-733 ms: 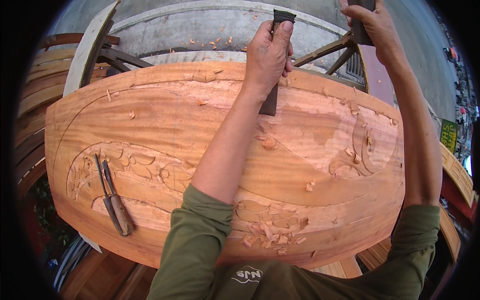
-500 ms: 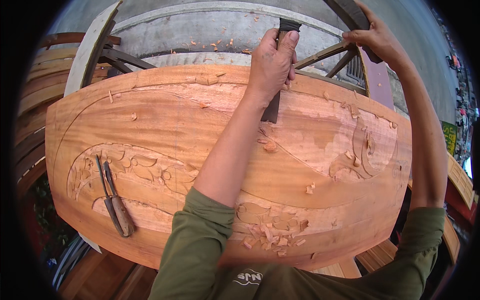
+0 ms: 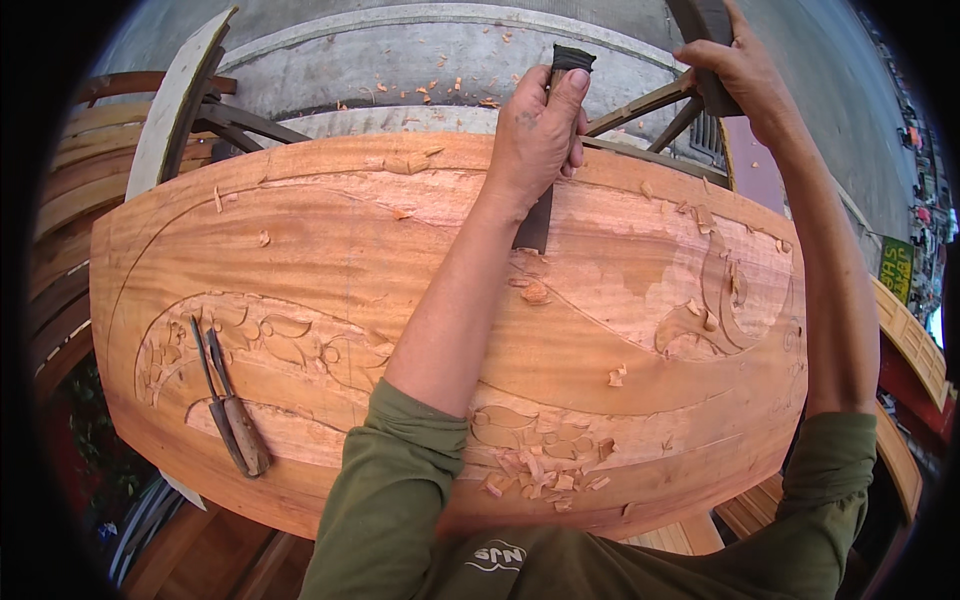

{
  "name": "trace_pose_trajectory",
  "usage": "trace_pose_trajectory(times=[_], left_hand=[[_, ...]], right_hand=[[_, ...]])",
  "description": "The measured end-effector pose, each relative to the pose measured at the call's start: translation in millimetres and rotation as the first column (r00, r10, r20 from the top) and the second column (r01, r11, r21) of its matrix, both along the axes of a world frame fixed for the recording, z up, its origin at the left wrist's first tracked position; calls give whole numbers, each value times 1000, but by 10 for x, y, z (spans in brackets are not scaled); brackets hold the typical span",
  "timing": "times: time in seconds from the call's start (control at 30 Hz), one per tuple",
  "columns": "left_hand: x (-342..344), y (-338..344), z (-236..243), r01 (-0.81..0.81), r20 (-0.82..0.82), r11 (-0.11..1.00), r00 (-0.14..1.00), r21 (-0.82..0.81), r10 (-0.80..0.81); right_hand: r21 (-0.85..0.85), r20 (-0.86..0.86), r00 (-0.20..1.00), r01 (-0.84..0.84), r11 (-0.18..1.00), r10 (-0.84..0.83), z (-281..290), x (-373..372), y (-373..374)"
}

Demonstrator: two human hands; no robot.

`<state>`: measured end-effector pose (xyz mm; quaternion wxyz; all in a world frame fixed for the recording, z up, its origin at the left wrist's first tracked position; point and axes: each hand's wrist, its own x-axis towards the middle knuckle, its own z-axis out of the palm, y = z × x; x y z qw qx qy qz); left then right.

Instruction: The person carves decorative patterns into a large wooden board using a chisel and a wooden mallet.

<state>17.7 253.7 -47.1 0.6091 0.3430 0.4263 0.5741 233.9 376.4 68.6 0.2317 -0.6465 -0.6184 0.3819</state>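
Clenching flat chisel (image 3: 537, 222) in closed left hand (image 3: 538, 132), at one o'clock on carved panel (image 3: 300, 228), nudged slightly toward six o'clock since earlier. Gripping dark block (image 3: 702, 18) in curled right hand (image 3: 753, 80), near two o'clock, now more upright.

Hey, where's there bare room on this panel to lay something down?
Two mostly bare patches on the panel: between the leaves and the left forearm; and lower right, between the scroll and the near edge, beside the shavings heap. It's crowded lower left, where two tools lie, and lower middle, under the heap.
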Motion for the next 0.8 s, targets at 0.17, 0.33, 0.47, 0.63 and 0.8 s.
trace_pose_trajectory(times=[0.17, 0.33, 0.47, 0.63, 0.8], left_hand=[[26, -100, 10, 57, 25, 998, 998, -25, -57], [8, -32, 36, 62, 11, 998, 998, -15, -62], [-48, -128, 16, 94, 15, 995, 996, -36, -93], [8, -46, 25, 105, -3, 994, 994, -24, -105], [117, -59, 100, 196, -18, 980, 980, -38, -197]], right_hand=[[14, 360, 725, -634, 773, 587, -119, 297, 9], [-148, 188, 968, -142, 979, 169, 111, 109, 15], [-166, 400, 707, -570, 804, 584, -103, 32, -404], [-119, 288, 875, -370, 921, 389, -45, 3, -382], [72, 313, 826, -513, 856, 469, -210, 319, -504]])
